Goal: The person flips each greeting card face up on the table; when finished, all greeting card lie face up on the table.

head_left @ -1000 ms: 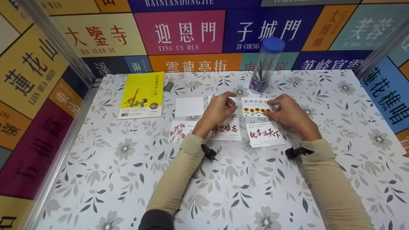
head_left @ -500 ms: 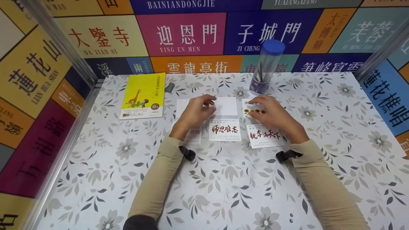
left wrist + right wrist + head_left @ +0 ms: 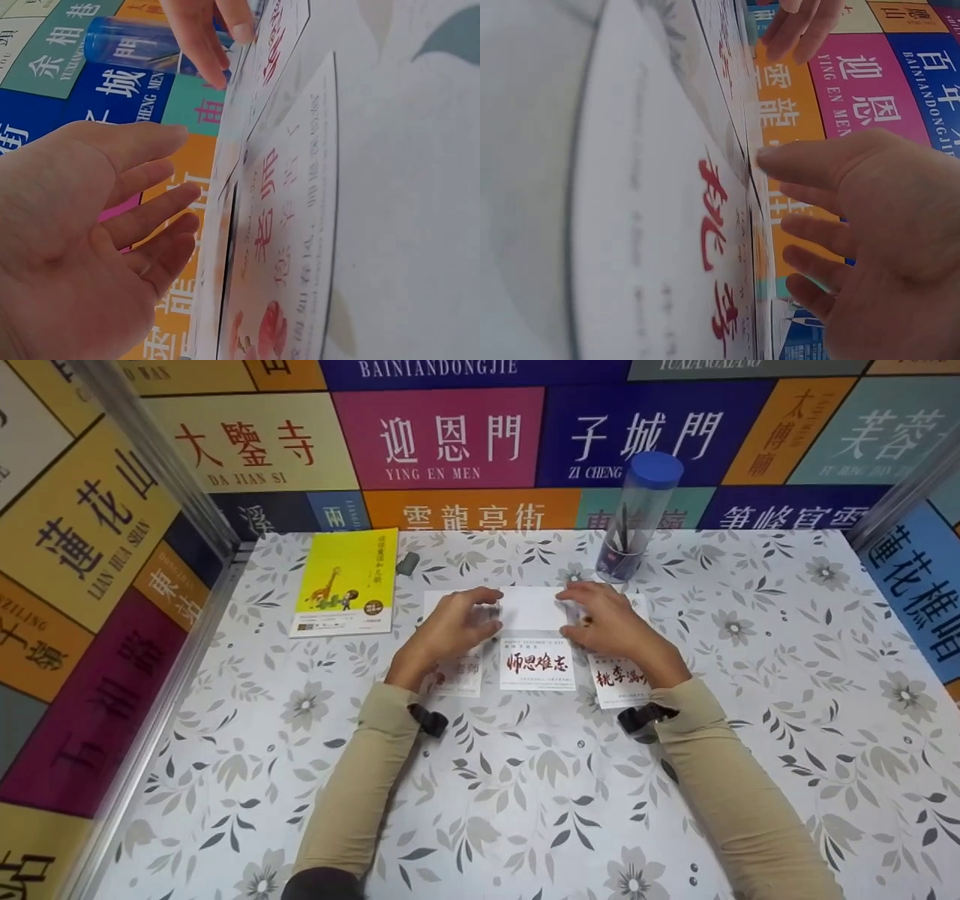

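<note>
While right hand (image 3: 611,626) covers sunflower card (image 3: 637,604), print hidden.

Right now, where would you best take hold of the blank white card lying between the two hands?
The blank white card lies flat, so pinch its far edge from above: that side looks free, while its near edge meets the red-lettered card.
</note>
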### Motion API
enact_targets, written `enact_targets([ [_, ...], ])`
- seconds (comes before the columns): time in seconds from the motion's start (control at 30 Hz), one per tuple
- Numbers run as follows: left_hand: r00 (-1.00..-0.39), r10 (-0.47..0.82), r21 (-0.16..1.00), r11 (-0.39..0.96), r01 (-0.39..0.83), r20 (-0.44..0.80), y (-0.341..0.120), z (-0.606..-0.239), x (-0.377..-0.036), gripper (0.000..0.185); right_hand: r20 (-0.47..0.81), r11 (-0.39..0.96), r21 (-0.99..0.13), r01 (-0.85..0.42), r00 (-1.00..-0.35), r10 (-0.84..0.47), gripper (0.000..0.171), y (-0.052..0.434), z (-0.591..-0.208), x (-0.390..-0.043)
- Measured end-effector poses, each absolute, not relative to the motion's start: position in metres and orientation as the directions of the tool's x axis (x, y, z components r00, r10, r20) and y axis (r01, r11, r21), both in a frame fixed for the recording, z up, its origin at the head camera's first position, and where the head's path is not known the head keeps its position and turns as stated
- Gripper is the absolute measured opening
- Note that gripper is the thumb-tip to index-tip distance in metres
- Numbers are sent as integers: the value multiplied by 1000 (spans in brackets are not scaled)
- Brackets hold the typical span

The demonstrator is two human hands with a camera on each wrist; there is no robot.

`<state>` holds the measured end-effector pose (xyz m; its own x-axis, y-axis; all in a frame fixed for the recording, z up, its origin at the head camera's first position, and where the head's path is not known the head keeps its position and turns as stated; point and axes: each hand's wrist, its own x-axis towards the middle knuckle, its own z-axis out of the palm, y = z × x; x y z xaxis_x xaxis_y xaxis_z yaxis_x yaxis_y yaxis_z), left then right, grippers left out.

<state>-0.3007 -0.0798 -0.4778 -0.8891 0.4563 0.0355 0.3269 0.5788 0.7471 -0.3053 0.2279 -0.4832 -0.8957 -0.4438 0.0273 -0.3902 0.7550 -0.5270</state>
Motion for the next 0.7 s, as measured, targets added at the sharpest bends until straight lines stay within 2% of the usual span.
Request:
enact_targets([
  [0.27, -869, 490, 672, 623, 399, 62, -74, -480, -301, 63, -69, 806, -467, -362, -894, -442, 58, 230, -481, -303],
  [0.43, -883, 469, 640, 673, 371, 19, -70, -484, -299, 70, -80, 811, -464, -355, -896, -438, 55, 230, -478, -302],
  [0.57, -885, 466, 649, 675, 350, -7, -66, -486, -297, 76, -81, 808, -474, -350, -897, -435, 53, 231, -479, -303],
  [0.7, -871, 490, 685, 625, 374, 29, -63, -487, -298, 78, -83, 805, -483, -343, -898, -432, 53, 232, -479, -303],
])
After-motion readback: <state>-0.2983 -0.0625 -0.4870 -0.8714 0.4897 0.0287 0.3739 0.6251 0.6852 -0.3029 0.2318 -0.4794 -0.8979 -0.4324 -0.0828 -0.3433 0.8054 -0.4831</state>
